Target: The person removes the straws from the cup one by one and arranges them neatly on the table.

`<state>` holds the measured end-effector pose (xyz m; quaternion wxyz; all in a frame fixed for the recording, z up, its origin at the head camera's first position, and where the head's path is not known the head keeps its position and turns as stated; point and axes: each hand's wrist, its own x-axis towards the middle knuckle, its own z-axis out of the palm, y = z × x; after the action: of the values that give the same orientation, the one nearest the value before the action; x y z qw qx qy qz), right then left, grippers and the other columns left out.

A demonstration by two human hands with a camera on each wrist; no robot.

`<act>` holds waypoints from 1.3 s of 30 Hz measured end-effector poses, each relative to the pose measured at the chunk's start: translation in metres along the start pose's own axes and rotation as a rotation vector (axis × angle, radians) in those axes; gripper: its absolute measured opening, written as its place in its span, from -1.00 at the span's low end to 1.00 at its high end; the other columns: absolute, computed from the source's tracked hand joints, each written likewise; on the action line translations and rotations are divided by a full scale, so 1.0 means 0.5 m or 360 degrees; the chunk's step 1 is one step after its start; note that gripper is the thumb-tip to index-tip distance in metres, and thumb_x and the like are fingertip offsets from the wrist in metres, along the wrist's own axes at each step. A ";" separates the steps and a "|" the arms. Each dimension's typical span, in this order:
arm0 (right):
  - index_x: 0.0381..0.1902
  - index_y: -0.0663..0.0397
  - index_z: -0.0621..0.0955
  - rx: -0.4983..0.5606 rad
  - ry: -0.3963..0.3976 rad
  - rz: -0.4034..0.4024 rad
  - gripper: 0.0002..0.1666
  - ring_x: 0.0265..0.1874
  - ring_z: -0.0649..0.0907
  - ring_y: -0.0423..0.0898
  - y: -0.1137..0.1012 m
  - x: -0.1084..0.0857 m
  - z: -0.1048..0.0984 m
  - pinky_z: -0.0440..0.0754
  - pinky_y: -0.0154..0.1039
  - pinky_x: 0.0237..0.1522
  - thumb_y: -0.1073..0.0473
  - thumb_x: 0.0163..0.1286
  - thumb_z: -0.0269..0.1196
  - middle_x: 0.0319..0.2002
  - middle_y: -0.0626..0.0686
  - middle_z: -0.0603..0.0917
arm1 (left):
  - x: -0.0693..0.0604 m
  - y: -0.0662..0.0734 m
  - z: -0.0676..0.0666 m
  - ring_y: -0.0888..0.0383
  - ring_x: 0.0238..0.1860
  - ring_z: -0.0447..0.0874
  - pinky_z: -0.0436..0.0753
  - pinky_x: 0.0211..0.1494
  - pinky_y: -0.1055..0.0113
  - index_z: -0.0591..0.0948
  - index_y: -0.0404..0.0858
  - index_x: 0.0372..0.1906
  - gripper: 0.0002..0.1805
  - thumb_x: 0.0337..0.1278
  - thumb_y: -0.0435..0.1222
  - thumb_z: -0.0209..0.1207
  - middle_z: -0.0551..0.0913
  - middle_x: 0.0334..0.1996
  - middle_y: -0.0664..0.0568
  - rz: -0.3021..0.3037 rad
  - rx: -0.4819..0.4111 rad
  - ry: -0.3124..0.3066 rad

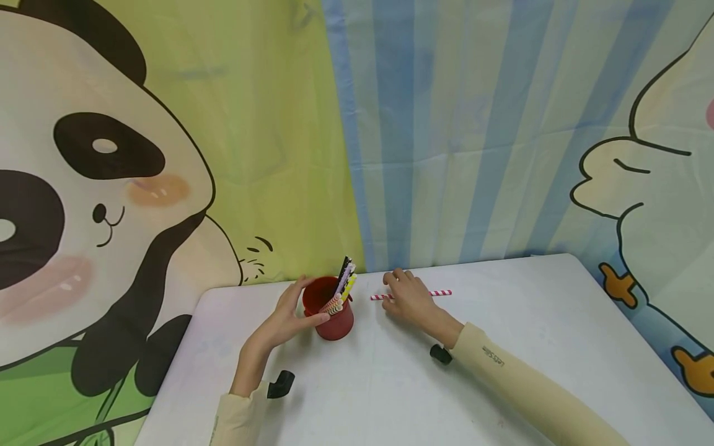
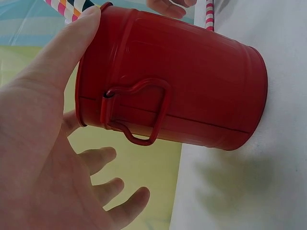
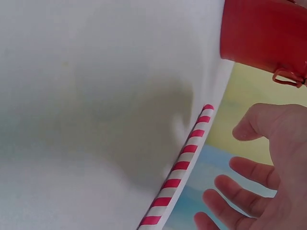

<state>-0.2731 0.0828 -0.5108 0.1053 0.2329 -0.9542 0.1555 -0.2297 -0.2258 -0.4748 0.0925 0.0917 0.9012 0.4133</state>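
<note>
A small red metal bucket stands upright on the table, with several patterned paper straws leaning out on its right side. My left hand holds it at the rim, thumb at the front and index finger behind; the other fingers are spread off the wall in the left wrist view. A red-and-white striped paper straw lies on the table to the right. Above it hovers my right hand, fingers loosely bent and apart, with nothing between them; part of the straw is hidden beneath that hand.
The white table has its back edge just behind the bucket and the straw. A printed curtain hangs behind it. A wire handle is on the bucket's side. Black wrist devices sit near both sleeves.
</note>
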 end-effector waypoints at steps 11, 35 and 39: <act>0.00 0.08 0.57 0.0206 0.0015 0.0044 -0.57 -0.14 0.58 0.09 -0.014 -0.005 -0.011 0.60 0.00 -0.13 0.05 0.19 0.28 -0.08 0.08 0.59 | -0.001 0.005 0.000 -0.17 0.63 -0.27 0.10 0.45 -0.46 0.15 0.17 0.53 0.04 -0.04 0.16 0.44 -0.16 0.65 -0.02 -0.0026 -0.0010 0.0003; -0.08 0.00 0.53 0.0794 0.0155 0.0130 -0.69 -0.07 0.60 0.00 -0.087 -0.044 -0.003 0.61 -0.13 -0.03 0.01 0.30 0.27 -0.09 0.04 0.62 | 0.000 -0.002 0.002 -0.18 0.62 -0.24 0.10 0.44 -0.48 0.14 0.06 0.56 0.07 -0.02 0.16 0.43 -0.11 0.64 -0.06 0.0018 -0.0007 0.0022; -0.09 -0.02 0.52 0.0948 0.0156 0.0172 -0.72 -0.04 0.63 0.05 -0.100 -0.047 -0.002 0.61 -0.12 0.01 0.04 0.31 0.28 -0.07 0.03 0.60 | -0.001 -0.001 0.002 -0.17 0.62 -0.23 0.08 0.45 -0.47 0.14 0.05 0.56 0.07 -0.03 0.16 0.43 -0.10 0.63 -0.06 0.0028 -0.0011 0.0029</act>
<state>-0.2287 0.0506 -0.5036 0.0697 0.1947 -0.8714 0.4448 -0.2288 -0.2256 -0.4758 0.0810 0.0955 0.8998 0.4179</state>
